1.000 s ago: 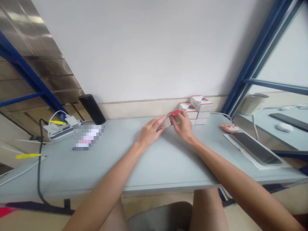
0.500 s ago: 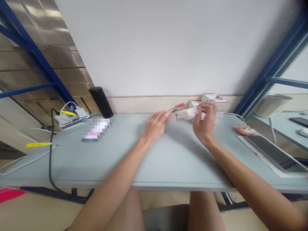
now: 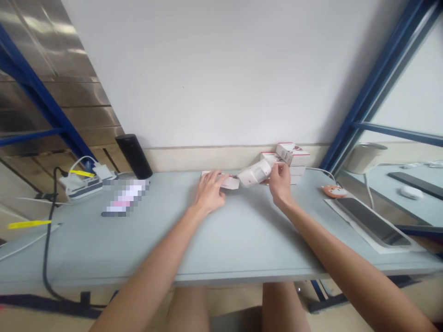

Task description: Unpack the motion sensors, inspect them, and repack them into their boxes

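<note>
The white plastic device (image 3: 254, 174) was grasped by the right hand (image 3: 281, 184), its fingers closed around the device's right end, and it was held up just left of the stack of red-trimmed white boxes (image 3: 290, 157). The white carton (image 3: 230, 183), lifted between both hands a moment earlier, had been lowered onto the counter (image 3: 104, 249) and lay farther left of the stack, with a flap seemingly opened out. It was pinned by the left hand (image 3: 209, 191), which was spread over it and not clenched. The device was no longer seen within the carton's outline, though its end remained just beside the carton, apart or barely touching; this could not be told. The work had thus been divided, with the carton steadied on the counter by one hand and the device carried clear by the other.
</note>
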`<state>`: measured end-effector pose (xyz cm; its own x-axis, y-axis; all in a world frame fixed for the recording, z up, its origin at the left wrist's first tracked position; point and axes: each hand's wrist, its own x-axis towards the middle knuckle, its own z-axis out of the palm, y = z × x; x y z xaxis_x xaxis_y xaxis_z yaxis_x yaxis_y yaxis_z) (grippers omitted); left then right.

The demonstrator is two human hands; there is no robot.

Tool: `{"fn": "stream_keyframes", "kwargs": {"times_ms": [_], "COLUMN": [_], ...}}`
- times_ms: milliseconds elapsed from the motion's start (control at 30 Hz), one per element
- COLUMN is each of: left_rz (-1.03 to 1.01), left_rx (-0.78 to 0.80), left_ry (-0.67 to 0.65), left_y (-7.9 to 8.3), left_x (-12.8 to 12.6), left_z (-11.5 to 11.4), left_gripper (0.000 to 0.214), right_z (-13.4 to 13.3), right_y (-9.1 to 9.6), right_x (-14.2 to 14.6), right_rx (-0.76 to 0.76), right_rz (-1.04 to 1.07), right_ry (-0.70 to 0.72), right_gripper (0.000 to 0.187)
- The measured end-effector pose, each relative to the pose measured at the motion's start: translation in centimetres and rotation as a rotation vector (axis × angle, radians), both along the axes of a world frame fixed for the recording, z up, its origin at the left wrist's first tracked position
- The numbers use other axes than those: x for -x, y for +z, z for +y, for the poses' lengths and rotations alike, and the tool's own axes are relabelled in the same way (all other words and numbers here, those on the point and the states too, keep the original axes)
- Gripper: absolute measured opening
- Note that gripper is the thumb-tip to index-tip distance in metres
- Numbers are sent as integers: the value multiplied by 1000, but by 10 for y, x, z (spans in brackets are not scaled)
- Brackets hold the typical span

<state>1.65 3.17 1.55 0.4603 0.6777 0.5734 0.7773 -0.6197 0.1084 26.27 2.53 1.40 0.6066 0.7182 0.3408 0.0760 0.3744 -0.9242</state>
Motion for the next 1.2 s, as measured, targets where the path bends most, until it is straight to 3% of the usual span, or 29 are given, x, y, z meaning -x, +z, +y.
{"fn": "stream_keyframes", "kwargs": {"times_ms": [100,233,433,533,800,1067,1200], "left_rz": [-66,-293,-1122,-1355,-1544,-1667,-1553], "left_rx": [-14,76,681,925,1098,1249,1275], "left_ry": [-47,-242,-383,-378,-437,-446,-489], "left_y": [6,5,-12,-12,2,7,8], "left_x": [-4,-19,-48,-48,-33,-28,-28], "left_z": [-9,-21,-16,-10,-4,0,-3], "left_gripper": [63,47,47,48,18,27,30], "right_z": [3,5,-1,-11,-28,-28,-29], "right_y": [-4,-9,-2,4,20,23,25], "right_x": [-1,-1,7,16,24,17,12], "right_rx": [84,121,156,138,-6,-65,-68], "right_rz": [137,195,249,220,-37,-134,-209], "right_ry": [79,171,247,272,529,557,465], "right_gripper": [25,21,21,30,53,39,39]}}
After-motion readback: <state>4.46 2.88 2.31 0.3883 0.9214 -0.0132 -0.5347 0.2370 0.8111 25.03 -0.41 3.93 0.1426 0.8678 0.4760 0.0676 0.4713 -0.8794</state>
